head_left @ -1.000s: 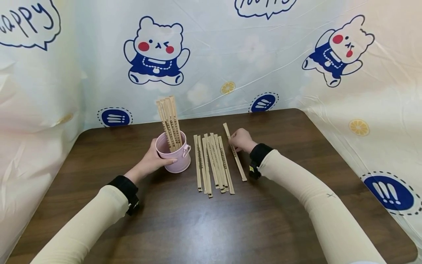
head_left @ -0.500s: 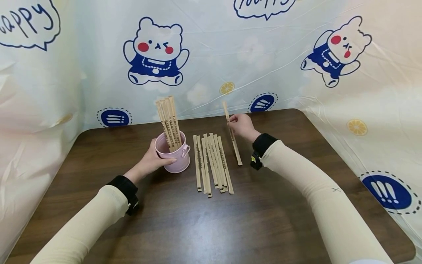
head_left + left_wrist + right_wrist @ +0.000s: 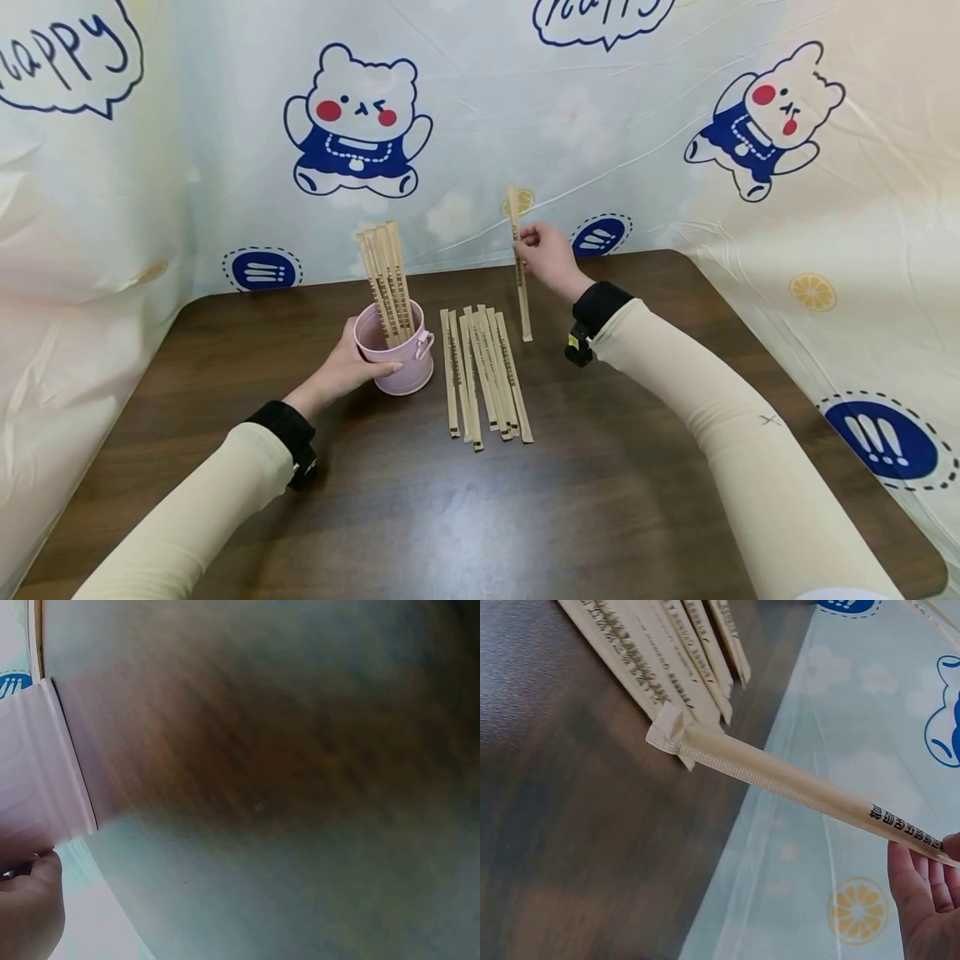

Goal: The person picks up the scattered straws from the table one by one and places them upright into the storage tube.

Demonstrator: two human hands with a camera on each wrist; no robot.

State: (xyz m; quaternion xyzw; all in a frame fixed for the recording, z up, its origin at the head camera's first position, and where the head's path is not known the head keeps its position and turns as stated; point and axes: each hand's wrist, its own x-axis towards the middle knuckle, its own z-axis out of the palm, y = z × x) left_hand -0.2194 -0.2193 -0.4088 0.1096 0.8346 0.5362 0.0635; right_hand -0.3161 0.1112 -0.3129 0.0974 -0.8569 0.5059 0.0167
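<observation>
My left hand [image 3: 339, 371] grips a small pink metal bucket [image 3: 405, 373], the thumb lying across its front. Several paper-wrapped straws [image 3: 386, 279] stand in it, leaning toward the back left. In the left wrist view the bucket [image 3: 37, 765] shows at the left edge with my thumb [image 3: 34, 904] below it. My right hand [image 3: 552, 260] pinches one paper-wrapped straw [image 3: 522, 300] near its middle and holds it nearly upright above the table. The right wrist view shows this straw [image 3: 780, 778] with its folded end toward the camera and dark printing by the fingers.
Several more wrapped straws [image 3: 487, 375] lie side by side on the brown table [image 3: 420, 517], right of the bucket. A printed cloth [image 3: 480, 108] with cartoon bears hangs behind the table's back edge and along both sides.
My right hand has lifted the single straw off the table, moving it up and back and turning it more upright. My left hand and the bucket have stayed in place.
</observation>
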